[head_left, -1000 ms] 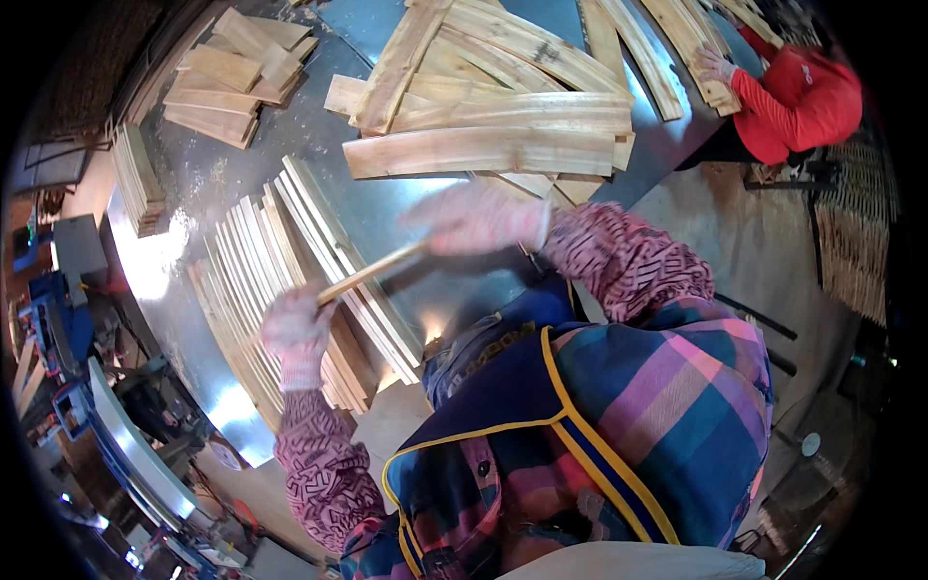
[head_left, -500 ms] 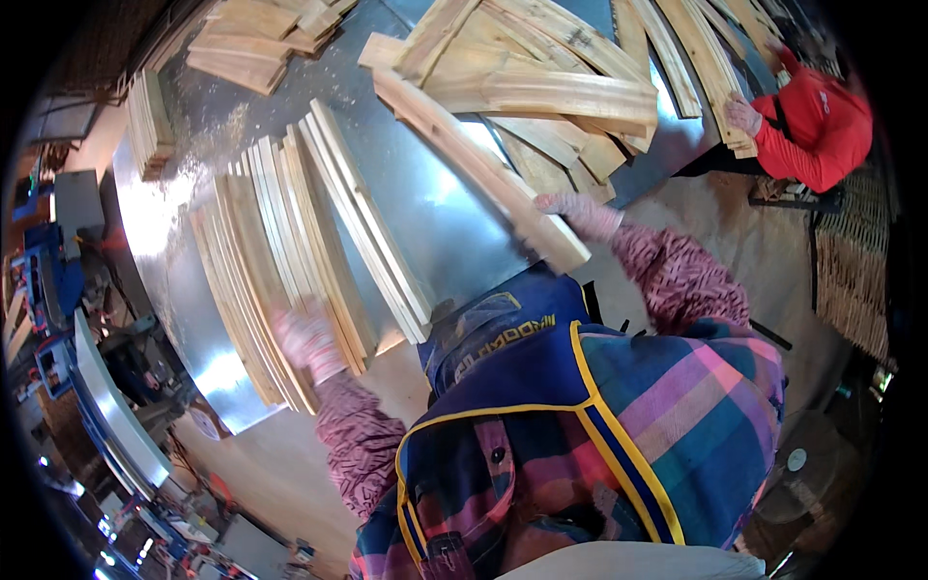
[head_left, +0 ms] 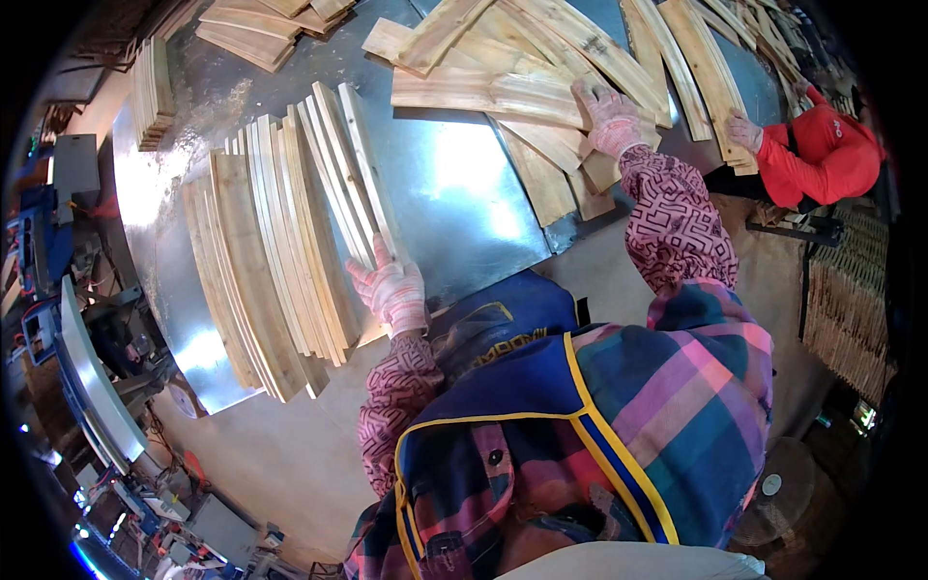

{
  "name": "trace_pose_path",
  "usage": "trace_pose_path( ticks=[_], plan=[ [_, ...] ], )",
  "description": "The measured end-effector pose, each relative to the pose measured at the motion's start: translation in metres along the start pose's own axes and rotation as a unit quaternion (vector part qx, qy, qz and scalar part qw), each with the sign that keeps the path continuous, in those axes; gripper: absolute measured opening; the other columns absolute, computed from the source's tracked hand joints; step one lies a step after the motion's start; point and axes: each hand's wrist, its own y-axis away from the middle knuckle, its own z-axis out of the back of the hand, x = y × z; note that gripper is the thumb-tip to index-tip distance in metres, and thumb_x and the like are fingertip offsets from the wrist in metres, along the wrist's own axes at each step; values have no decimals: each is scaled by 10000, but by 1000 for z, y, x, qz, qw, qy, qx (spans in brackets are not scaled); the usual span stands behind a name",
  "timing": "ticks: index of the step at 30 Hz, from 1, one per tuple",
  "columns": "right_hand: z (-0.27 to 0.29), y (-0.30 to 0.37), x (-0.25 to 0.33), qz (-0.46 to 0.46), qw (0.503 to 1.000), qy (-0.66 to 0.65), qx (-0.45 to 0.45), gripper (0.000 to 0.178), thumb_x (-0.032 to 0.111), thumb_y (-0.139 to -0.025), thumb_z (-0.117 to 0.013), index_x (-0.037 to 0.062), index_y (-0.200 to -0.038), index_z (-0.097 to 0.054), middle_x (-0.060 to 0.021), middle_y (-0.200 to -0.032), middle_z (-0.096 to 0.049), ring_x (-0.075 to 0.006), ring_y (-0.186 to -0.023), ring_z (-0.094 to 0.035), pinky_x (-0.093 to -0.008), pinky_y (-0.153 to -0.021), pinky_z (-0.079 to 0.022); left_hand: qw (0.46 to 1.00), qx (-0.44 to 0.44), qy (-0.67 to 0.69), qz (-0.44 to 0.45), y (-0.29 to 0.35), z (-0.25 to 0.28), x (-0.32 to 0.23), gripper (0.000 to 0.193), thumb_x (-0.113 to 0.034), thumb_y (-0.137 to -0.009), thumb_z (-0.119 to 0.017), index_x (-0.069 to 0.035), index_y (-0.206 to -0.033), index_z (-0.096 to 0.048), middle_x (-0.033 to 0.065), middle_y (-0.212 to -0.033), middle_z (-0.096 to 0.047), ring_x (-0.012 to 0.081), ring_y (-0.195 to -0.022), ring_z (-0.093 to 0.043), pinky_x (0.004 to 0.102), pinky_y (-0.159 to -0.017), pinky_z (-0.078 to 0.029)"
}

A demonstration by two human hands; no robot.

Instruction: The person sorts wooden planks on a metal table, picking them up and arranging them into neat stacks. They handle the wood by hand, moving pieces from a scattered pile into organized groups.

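Both my hands wear pale striped gloves. My left hand [head_left: 390, 290] rests at the near end of a narrow wooden board [head_left: 367, 159] standing on edge, the rightmost of a small group. Its fingers are spread, touching the near ends there. My right hand [head_left: 611, 118] grips the right end of a wide wooden board [head_left: 488, 92] lying on top of a loose pile; some fingertips are hidden. Left of my left hand stands a longer row of boards [head_left: 280, 242] on edge, close together. Everything lies on a shiny metal tabletop [head_left: 464, 203].
More loose boards [head_left: 246, 29] lie at the far left, and a short stack [head_left: 153, 97] stands near the table's left edge. At the right, a person in a red top [head_left: 822, 155] holds long boards [head_left: 710, 87]. A fan [head_left: 770, 485] stands at the lower right.
The long board from my right hand now stands beside the group on the left. My right hand has moved up to the pile, where the wide board has shifted left. My left hand moved right.
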Motion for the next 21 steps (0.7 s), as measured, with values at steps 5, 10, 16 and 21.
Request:
trace_pose_path(
  ticks=[5, 10, 16, 21],
  plan=[
    [-3, 47, 62, 89, 884, -416, 192, 954, 542, -702, -777, 157, -1512, -453, -199, -1410, -559, -353, -1342, -501, -422, -1145, -374, 995, 94, 13, 14, -19, 25, 14, 921, -360, -828, -724, -369, -1595, -215, 205, -1604, -256, 395, -1418, -381, 462, -1126, -403],
    [-43, 85, 198, 97, 794, -547, 247, 1130, 796, -793, -581, 53, -1586, -270, -260, -1511, -460, -401, -1382, -471, -400, -1159, -362, 992, 86, 87, -17, -30, 13, 18, 932, -491, -826, -716, -342, -1602, -221, 243, -1588, -275, 413, -1419, -377, 476, -1127, -400],
    [-88, 24, 289, 317, 796, -491, 156, 712, 648, -959, -495, 142, -1461, -495, -231, -1326, -603, -404, -1232, -575, -421, -1062, -442, 985, 165, 44, -13, -33, 29, 19, 1140, -654, -747, -729, -309, -1625, -89, 270, -1627, -176, 415, -1479, -302, 451, -1147, -391],
    [-101, -170, 259, 15, 602, -797, 47, 304, 369, -896, -733, 104, -1009, -634, -77, -877, -600, -205, -752, -565, -369, -636, -472, 982, 183, 13, 41, -33, 27, 1, 1110, -573, -778, -708, -319, -1627, -39, 226, -1649, -168, 362, -1508, -268, 430, -1146, -395]
  ],
)
